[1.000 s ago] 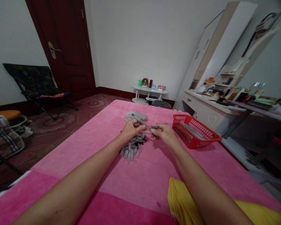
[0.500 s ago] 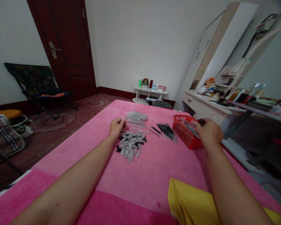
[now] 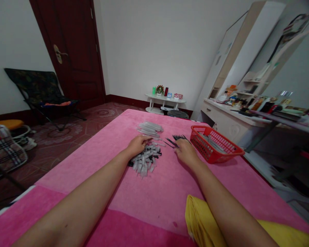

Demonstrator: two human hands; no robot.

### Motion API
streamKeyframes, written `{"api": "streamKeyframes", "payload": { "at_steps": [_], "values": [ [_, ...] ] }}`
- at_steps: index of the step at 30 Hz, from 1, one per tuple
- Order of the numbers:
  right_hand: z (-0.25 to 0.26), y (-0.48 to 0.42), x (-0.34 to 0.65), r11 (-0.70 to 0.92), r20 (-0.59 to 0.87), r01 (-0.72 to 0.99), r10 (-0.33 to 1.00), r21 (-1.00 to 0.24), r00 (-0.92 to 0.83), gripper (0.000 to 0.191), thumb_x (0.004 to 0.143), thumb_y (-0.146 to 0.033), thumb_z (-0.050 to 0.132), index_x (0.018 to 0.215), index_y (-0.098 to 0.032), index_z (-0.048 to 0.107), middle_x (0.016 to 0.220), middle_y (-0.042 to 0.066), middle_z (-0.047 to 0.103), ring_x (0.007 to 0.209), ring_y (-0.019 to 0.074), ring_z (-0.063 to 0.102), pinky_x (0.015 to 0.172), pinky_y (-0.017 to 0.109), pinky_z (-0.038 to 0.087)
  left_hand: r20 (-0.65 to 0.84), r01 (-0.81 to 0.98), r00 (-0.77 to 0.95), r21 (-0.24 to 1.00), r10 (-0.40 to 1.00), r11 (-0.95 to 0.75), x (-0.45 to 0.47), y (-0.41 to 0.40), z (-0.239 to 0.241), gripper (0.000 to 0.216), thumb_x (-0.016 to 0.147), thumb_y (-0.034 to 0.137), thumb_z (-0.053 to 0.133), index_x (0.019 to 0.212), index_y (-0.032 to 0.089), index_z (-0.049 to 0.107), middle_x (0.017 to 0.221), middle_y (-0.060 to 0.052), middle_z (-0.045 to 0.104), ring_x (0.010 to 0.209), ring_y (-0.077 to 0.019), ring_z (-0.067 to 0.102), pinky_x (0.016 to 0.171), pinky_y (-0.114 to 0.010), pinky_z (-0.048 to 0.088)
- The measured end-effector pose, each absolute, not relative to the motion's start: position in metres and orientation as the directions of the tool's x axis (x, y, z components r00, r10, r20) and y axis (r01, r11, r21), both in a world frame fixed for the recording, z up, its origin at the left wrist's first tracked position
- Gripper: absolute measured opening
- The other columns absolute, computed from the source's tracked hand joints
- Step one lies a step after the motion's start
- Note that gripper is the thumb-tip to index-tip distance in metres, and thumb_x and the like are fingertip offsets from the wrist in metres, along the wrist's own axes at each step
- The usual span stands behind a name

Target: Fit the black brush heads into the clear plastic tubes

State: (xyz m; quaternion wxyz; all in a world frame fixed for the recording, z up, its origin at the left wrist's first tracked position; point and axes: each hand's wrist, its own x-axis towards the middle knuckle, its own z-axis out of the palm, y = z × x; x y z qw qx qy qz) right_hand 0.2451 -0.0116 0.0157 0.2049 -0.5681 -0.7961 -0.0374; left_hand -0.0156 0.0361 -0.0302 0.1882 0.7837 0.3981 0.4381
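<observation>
My left hand (image 3: 138, 144) is closed at the near edge of a stack of clear pen barrels (image 3: 149, 128), its fingertips pinching the end of one barrel. Below its fingers lies a heap of clear pen caps (image 3: 143, 160) with small black pieces mixed in. To the right, my right hand (image 3: 184, 150) reaches down onto a pile of black pen refills (image 3: 179, 137) and covers most of it. Its thumb and fingers are closed around a dark refill (image 3: 170, 143). Beside that hand stands a red plastic basket (image 3: 211, 156) holding several grey, slim pens (image 3: 213, 142).
A pink cloth (image 3: 154, 195) covers the table. Folded yellow fabric (image 3: 202, 219) lies at the near right, under my right forearm. A cluttered dressing table (image 3: 228, 118) is beyond the right edge; a folding chair (image 3: 42, 89) stands left by the door.
My right hand has moved left from the basket, where it held something dark, down to the refills. My left hand has shifted slightly right and nearer, partly over the caps.
</observation>
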Motion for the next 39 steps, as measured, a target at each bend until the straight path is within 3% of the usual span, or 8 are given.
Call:
{"api": "streamKeyframes", "payload": {
  "at_steps": [8,15,20,23,27,29,33,39],
  "values": [
    [0.007,-0.014,0.248,0.148,0.251,0.985,0.960,-0.087,-0.122,0.020,0.079,-0.028,0.059,0.095,-0.020,0.068,0.099,0.010,0.067,0.094,0.0231,0.061,0.075,0.029,0.042,0.457,0.498,0.270,0.687,0.847,-0.529,-0.015,0.041,-0.034,0.036,0.066,0.010,0.057,0.097,0.022,0.072,0.091,-0.005,0.072,0.081,-0.0189,0.064,0.074,-0.026,0.049],
    [0.006,-0.013,0.252,0.058,0.214,0.998,0.976,-0.030,-0.050,0.018,0.081,-0.028,0.055,0.091,-0.020,0.067,0.093,0.010,0.070,0.091,0.0234,0.064,0.072,0.029,0.042,0.273,0.677,0.331,0.598,0.903,-0.428,-0.016,0.044,-0.031,0.033,0.072,0.018,0.056,0.102,0.018,0.070,0.097,-0.004,0.072,0.085,-0.0180,0.064,0.073,-0.024,0.047],
    [0.014,-0.014,0.252,0.002,0.221,0.999,0.975,-0.054,0.010,0.021,0.083,-0.028,0.051,0.094,-0.018,0.065,0.094,0.013,0.069,0.090,0.0248,0.064,0.071,0.030,0.043,0.217,0.723,0.339,0.563,0.916,-0.401,-0.014,0.037,-0.023,0.025,0.073,0.020,0.058,0.094,0.021,0.072,0.089,-0.002,0.073,0.080,-0.0167,0.063,0.067,-0.022,0.045],
    [0.017,-0.012,0.255,0.016,0.268,0.986,0.963,-0.165,0.029,0.020,0.082,-0.026,0.052,0.093,-0.016,0.065,0.088,0.012,0.070,0.085,0.0239,0.065,0.068,0.029,0.044,0.296,0.768,0.260,0.514,0.919,-0.383,-0.014,0.032,-0.021,0.022,0.073,0.024,0.061,0.090,0.022,0.073,0.086,-0.003,0.072,0.077,-0.0171,0.062,0.067,-0.023,0.045],
    [0.014,-0.002,0.259,0.217,0.325,0.852,0.944,-0.476,-0.059,0.022,0.078,-0.016,0.054,0.096,-0.016,0.066,0.082,0.006,0.071,0.074,0.0168,0.065,0.067,0.024,0.046,0.462,0.765,0.165,0.497,0.871,-0.408,-0.018,0.030,-0.021,0.023,0.074,0.020,0.060,0.094,0.022,0.072,0.093,-0.005,0.071,0.085,-0.0188,0.062,0.074,-0.026,0.046],
    [0.012,0.004,0.262,0.314,0.376,0.769,0.921,-0.557,-0.103,0.026,0.076,-0.013,0.054,0.098,-0.016,0.067,0.090,0.006,0.071,0.079,0.0165,0.066,0.071,0.025,0.048,0.514,0.755,0.124,0.506,0.849,-0.417,-0.021,0.032,-0.022,0.028,0.076,0.015,0.055,0.098,0.022,0.071,0.097,-0.005,0.071,0.089,-0.0192,0.062,0.076,-0.027,0.046],
    [0.011,0.007,0.265,0.377,0.433,0.741,0.892,-0.556,-0.129,0.025,0.075,-0.014,0.055,0.094,-0.019,0.071,0.094,0.005,0.072,0.089,0.0194,0.066,0.078,0.029,0.049,0.568,0.751,0.085,0.503,0.818,-0.428,-0.026,0.034,-0.024,0.032,0.078,0.013,0.050,0.102,0.022,0.070,0.099,-0.005,0.071,0.092,-0.0195,0.062,0.077,-0.027,0.047],
    [0.018,0.001,0.267,0.297,0.441,0.848,0.894,-0.438,-0.086,0.026,0.075,-0.015,0.056,0.095,-0.021,0.072,0.097,0.005,0.072,0.091,0.0203,0.065,0.081,0.030,0.048,0.589,0.774,0.082,0.470,0.804,-0.423,-0.027,0.034,-0.022,0.032,0.077,0.012,0.050,0.100,0.021,0.070,0.098,-0.005,0.070,0.094,-0.0195,0.061,0.082,-0.028,0.047]
  ]
}}
